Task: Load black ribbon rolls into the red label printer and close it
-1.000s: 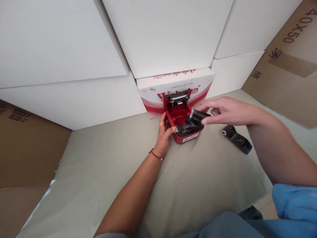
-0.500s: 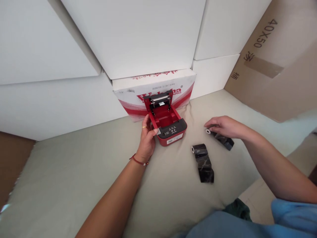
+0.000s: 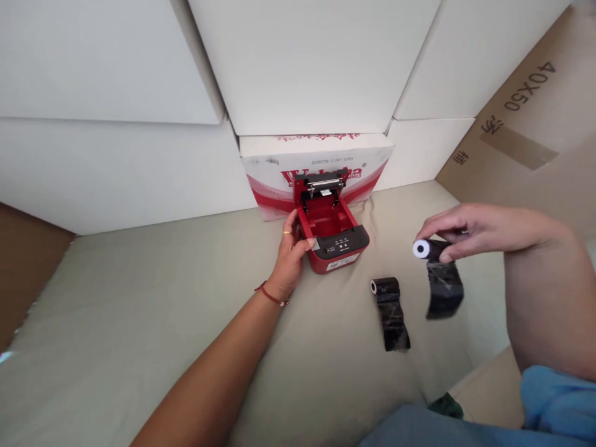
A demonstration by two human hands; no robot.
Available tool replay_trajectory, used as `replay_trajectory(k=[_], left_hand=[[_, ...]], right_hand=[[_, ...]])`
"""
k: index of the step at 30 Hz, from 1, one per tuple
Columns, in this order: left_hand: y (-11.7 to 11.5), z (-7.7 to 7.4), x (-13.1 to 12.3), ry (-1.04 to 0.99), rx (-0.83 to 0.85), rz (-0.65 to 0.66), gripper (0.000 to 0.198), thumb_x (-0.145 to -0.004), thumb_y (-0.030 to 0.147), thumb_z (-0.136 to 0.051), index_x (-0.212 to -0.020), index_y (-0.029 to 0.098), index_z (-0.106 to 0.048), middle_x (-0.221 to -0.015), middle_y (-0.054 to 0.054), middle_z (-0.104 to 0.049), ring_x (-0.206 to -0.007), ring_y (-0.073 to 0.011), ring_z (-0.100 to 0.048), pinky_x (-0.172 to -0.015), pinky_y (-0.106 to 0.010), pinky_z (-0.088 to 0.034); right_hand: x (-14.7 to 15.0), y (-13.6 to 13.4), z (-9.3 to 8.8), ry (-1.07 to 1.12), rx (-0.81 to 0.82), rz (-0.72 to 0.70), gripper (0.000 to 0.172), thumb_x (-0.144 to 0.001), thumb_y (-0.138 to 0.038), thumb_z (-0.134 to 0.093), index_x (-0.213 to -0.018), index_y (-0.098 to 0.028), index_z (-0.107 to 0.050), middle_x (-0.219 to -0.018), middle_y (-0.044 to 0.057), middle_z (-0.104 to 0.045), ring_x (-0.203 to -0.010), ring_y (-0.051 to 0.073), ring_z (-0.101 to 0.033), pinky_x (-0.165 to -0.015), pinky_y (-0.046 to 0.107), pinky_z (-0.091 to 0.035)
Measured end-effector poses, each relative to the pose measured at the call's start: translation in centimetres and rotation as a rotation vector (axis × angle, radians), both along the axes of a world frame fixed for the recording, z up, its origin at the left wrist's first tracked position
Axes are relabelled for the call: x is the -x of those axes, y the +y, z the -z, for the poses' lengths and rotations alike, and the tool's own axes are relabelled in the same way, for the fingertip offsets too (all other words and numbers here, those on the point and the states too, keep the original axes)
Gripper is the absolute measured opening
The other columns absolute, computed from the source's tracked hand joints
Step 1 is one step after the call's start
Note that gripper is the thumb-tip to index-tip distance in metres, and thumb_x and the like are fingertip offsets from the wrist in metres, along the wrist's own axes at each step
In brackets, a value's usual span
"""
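A small red and black label printer [image 3: 342, 245] rests on the cloth with its lid tipped back, so its red inner bay shows. My left hand [image 3: 292, 254] grips the printer's left side, thumb on the front corner and fingers along the wall. Raised off the cloth, my right hand [image 3: 470, 230] pinches a black roll [image 3: 435, 249] with a white core. A loose black strip hangs from that roll. Another black roll [image 3: 387, 287] with a white core lies on the cloth between the printer and my right hand, its strip unrolled toward me.
Behind the printer stands a white box with red lettering [image 3: 270, 180], against large white boxes [image 3: 316, 68]. At right is a brown carton [image 3: 521, 146] marked 40X50. A pale green cloth [image 3: 186, 323] covers the surface.
My right hand has lifted its black roll off the cloth, and the strip now dangles. My left hand stays on the printer. The whole view has shifted slightly.
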State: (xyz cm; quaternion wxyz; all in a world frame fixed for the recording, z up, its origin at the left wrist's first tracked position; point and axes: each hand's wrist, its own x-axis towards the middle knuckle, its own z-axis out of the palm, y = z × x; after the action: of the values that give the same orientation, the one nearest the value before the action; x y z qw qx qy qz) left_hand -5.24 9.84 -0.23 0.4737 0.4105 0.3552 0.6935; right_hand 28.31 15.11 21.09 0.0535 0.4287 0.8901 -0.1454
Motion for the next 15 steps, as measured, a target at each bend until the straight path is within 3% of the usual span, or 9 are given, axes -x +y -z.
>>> replay_trajectory(k=[2,6,10,13,15], left_hand=[[0.0,0.2,-0.1,0.013,0.005,0.008,0.089,-0.087,0.05,-0.089,-0.167,0.036,-0.051,-0.178,-0.007,-0.055,-0.163,-0.0341,-0.055,-0.134,-0.048,-0.049],[-0.3,0.4,-0.2,0.108,-0.014,-0.031,0.092,-0.093,0.055,-0.084,-0.173,0.036,-0.043,-0.183,-0.009,-0.046,-0.169,-0.0366,-0.048,-0.141,-0.055,-0.041],[-1.6,-0.4,-0.5,0.417,-0.112,-0.349,0.073,-0.106,0.055,-0.072,-0.17,0.03,-0.048,-0.177,-0.015,-0.047,-0.171,-0.0369,-0.042,-0.146,-0.06,-0.032],[-2.9,-1.6,-1.2,0.659,-0.282,-0.59,0.051,-0.112,0.044,-0.063,-0.16,0.027,-0.059,-0.159,-0.016,-0.06,-0.158,-0.0353,-0.055,-0.14,-0.062,-0.04],[-3.7,-2.2,-1.9,0.806,-0.414,-0.644,0.042,-0.111,0.035,-0.063,-0.152,0.028,-0.066,-0.147,-0.014,-0.067,-0.153,-0.0341,-0.06,-0.136,-0.059,-0.045]], right_hand=[[3.9,0.4,-0.4,0.017,-0.01,-0.024,0.041,-0.09,-0.038,-0.09,-0.13,-0.026,-0.086,-0.118,0.01,-0.088,-0.111,0.032,-0.08,-0.1,0.039,-0.06],[12.0,1.6,0.5,0.066,-0.018,-0.1,0.042,-0.094,-0.034,-0.088,-0.136,-0.025,-0.084,-0.121,0.009,-0.088,-0.112,0.031,-0.08,-0.101,0.038,-0.059],[16.5,2.6,1.8,-0.008,-0.057,-0.127,0.032,-0.103,-0.021,-0.075,-0.134,-0.022,-0.083,-0.132,0.012,-0.087,-0.118,0.031,-0.08,-0.099,0.035,-0.058],[18.1,2.8,3.0,-0.151,-0.133,-0.13,0.037,-0.104,-0.014,-0.069,-0.14,-0.02,-0.08,-0.141,0.017,-0.084,-0.126,0.034,-0.079,-0.096,0.036,-0.056],[18.7,2.9,3.8,-0.192,-0.143,-0.145,0.039,-0.104,-0.013,-0.066,-0.141,-0.019,-0.079,-0.142,0.018,-0.084,-0.126,0.035,-0.079,-0.092,0.036,-0.055]])
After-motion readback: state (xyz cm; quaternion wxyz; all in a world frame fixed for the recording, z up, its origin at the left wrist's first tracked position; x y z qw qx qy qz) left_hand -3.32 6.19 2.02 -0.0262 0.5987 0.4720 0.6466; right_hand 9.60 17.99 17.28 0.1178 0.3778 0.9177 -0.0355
